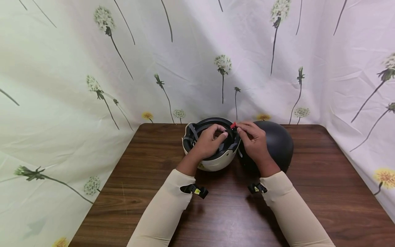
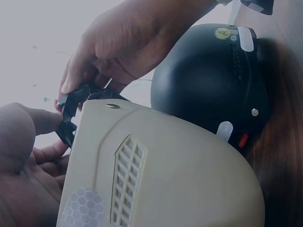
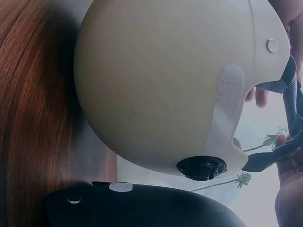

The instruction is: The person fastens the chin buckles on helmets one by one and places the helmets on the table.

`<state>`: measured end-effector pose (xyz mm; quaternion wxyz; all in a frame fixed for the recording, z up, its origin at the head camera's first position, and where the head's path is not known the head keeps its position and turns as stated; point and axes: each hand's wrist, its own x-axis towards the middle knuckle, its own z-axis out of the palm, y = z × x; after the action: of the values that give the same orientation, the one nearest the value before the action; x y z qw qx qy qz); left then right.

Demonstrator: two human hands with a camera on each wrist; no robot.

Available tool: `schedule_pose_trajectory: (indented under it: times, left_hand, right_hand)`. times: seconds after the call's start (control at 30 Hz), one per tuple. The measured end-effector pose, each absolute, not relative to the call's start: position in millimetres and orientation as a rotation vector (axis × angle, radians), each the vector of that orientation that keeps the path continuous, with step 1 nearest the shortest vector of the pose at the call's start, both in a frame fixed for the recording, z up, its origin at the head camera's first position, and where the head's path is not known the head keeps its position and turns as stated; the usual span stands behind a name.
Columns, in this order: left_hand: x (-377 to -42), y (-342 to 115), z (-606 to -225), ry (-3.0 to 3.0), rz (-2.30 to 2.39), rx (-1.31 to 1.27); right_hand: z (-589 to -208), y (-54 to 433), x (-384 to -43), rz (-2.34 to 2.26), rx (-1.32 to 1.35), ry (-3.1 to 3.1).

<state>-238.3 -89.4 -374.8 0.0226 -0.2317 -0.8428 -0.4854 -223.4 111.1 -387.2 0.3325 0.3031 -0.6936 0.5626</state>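
Observation:
A cream helmet (image 1: 216, 163) lies upside down on the table, its black padded inside facing up. Over its right rim, my left hand (image 1: 207, 142) pinches the black chin strap (image 2: 71, 106) between thumb and fingers. My right hand (image 1: 254, 140) grips the same strap from the other side, fingertips right at a small red buckle tab (image 1: 233, 125). In the right wrist view the webbing (image 3: 289, 111) runs up from the helmet's edge to the fingers. The fingers partly hide the buckle.
A matte black helmet (image 1: 279, 144) sits dome up just right of the cream one, partly behind my right forearm. Both stand near the far edge of the brown wooden table (image 1: 148, 178). A white curtain printed with dandelions (image 1: 191, 68) hangs close behind.

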Motion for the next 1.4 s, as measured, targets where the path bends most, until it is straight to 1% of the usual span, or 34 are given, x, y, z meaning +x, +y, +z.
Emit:
schedule_pose_trajectory:
  times: [0.27, 0.43, 0.6, 0.97, 1.23, 1.4]
  left_hand:
    - [-236, -88, -375, -2.645, -1.456, -0.693]
    - [-237, -90, -372, -2.638, -1.387, -0.731]
    - [-239, -93, -373, -2.609, -1.419, -0.764]
    - [-239, -91, -378, -2.534, -1.545, -0.663]
    - [-240, -91, -378, -2.522, -1.566, -0.681]
    - [-240, -91, -380, -2.526, -1.58, -0.678]
  right_hand:
    - [-388, 113, -223, 1.491, 0.805, -1.807]
    - [-388, 114, -223, 1.48, 0.836, -1.825]
    - [-389, 116, -223, 1.523, 0.844, -1.841]
    - [-391, 112, -223, 1.552, 0.787, -1.829]
    - [-411, 111, -239, 1.585, 0.845, -1.786]
    - [-419, 111, -244, 1.616, 0.827, -1.791]
